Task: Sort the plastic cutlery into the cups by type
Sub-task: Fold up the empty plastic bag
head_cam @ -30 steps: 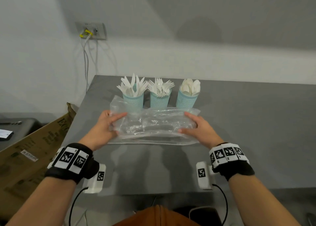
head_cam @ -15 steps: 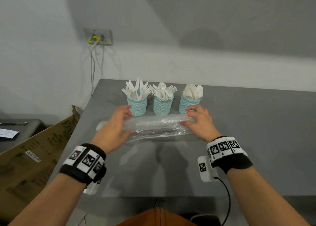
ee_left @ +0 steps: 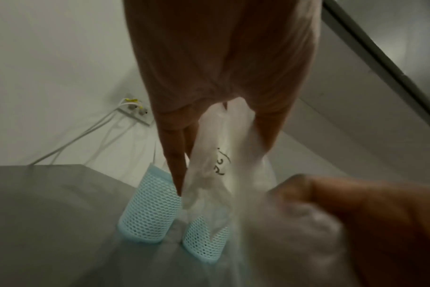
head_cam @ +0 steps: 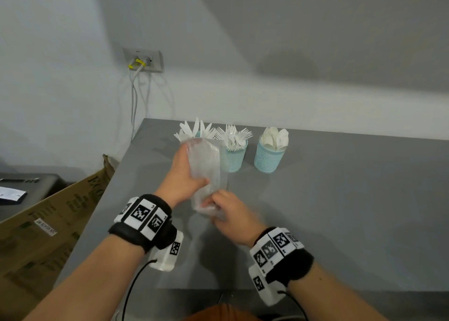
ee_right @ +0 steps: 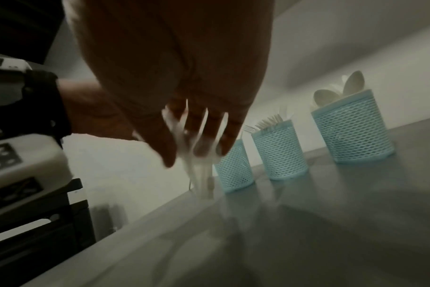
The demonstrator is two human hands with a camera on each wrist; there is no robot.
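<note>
Both hands hold a clear plastic bag (head_cam: 206, 172), bunched lengthwise above the grey worktop (head_cam: 340, 211). Left hand (head_cam: 181, 176) w/ fingers curled round its upper part; right hand (head_cam: 230, 215) pinches the lower end. Behind, 3 blue mesh cups in a row: knives cup (ee_left: 150, 207) left, partly hidden by bag, forks cup (head_cam: 234, 156) mid, spoons cup (head_cam: 268, 157) right.

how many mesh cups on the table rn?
3, in a row at the table's far edge: knife cup on the left, mostly behind the plastic bag in the head view; fork cup in the middle; spoon cup on the right.
</note>
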